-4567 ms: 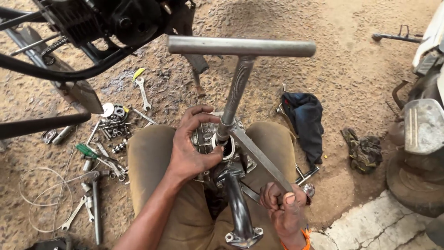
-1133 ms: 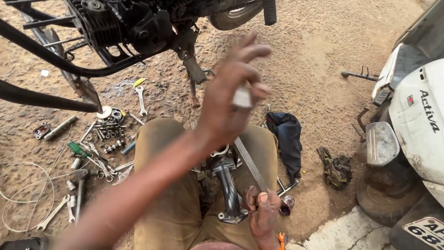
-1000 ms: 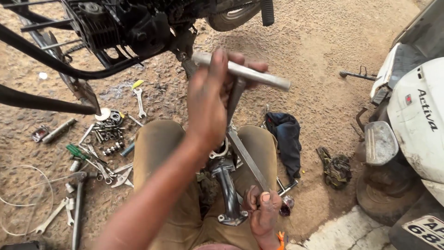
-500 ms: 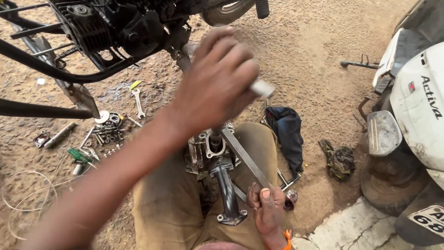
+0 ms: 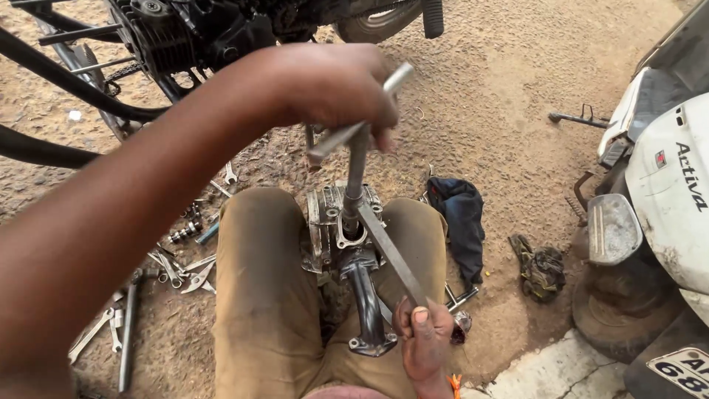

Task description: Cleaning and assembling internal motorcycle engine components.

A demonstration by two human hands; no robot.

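Observation:
My left hand is raised and grips the crossbar of a silver T-handle wrench. The wrench shaft stands upright with its foot set in a finned metal engine part wedged between my knees. A curved dark pipe runs from that part toward me. My right hand sits low by my right knee, thumb pressed on the near end of a flat metal bar that slants up to the engine part.
Spanners, pliers and small parts lie scattered on the sandy ground to my left. A dark cloth and a crumpled rag lie to the right. A stripped motorcycle frame stands ahead; a white scooter is parked at right.
My left hand has swung the T-handle's crossbar around while the shaft stayed in the engine part. My right hand has kept its hold on the flat bar.

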